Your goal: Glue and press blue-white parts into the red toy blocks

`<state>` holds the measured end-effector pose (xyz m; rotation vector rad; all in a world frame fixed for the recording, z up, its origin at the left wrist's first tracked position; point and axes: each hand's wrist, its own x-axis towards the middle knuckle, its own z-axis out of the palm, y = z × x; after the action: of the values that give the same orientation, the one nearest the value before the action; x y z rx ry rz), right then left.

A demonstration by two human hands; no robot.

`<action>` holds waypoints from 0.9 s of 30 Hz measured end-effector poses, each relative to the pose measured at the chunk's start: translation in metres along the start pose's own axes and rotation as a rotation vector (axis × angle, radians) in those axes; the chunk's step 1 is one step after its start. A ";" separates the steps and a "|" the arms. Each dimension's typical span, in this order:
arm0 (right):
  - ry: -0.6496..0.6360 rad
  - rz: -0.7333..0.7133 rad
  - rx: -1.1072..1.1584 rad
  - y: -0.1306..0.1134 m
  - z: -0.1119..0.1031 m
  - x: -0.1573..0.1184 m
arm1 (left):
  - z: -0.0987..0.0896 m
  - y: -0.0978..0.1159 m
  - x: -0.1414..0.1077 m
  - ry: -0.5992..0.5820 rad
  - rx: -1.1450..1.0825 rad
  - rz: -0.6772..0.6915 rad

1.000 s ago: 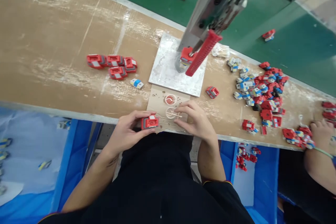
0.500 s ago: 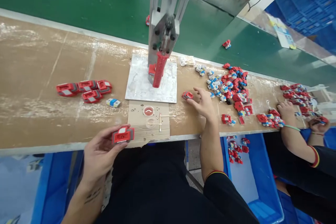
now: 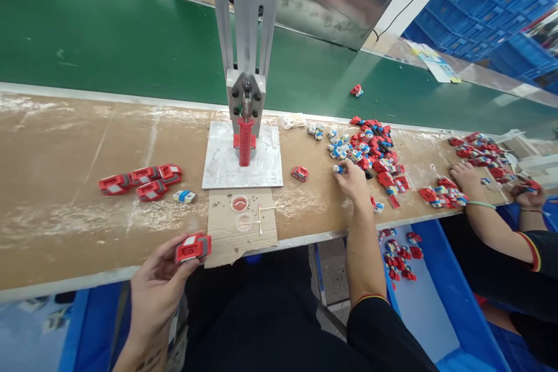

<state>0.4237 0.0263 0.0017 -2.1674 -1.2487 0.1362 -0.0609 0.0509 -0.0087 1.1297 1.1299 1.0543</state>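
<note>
My left hand (image 3: 159,279) is closed around a red and grey toy car body (image 3: 190,248), held above the front edge of the table. At the near edge of the pile, my right hand (image 3: 354,183) pinches a small white and blue toy piece (image 3: 337,169) between thumb and fingers. A single red toy car body (image 3: 300,173) lies on the table left of that hand. Several red car bodies (image 3: 150,190) sit together at the left, with a white and blue piece (image 3: 184,196) beside them.
A hand press with a red handle (image 3: 244,142) stands on a metal plate (image 3: 213,177). Before it, cardboard (image 3: 222,250) carries two small cups and cotton swabs. Mixed parts (image 3: 370,142) are heaped at right. A co-worker's hand (image 3: 465,179) and a blue bin (image 3: 453,290) are farther right.
My right hand has moved right, from beside the single red car body to the pile, and closed on a white and blue piece. My left hand keeps its car body. The view has shifted.
</note>
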 end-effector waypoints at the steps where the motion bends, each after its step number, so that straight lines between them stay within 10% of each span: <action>1: 0.012 -0.010 0.031 -0.007 -0.003 -0.006 | 0.000 0.000 0.001 -0.010 0.006 0.006; 13: -0.294 -0.040 1.249 -0.156 0.026 -0.131 | 0.072 0.049 0.003 -0.263 -0.044 0.068; 27: -0.192 -0.049 1.249 -0.155 0.044 -0.136 | 0.089 0.057 0.002 -0.358 0.067 0.071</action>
<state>0.2169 -0.0088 0.0255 -1.0391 -0.8914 0.8598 0.0249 0.0494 0.0540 1.3577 0.8499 0.8295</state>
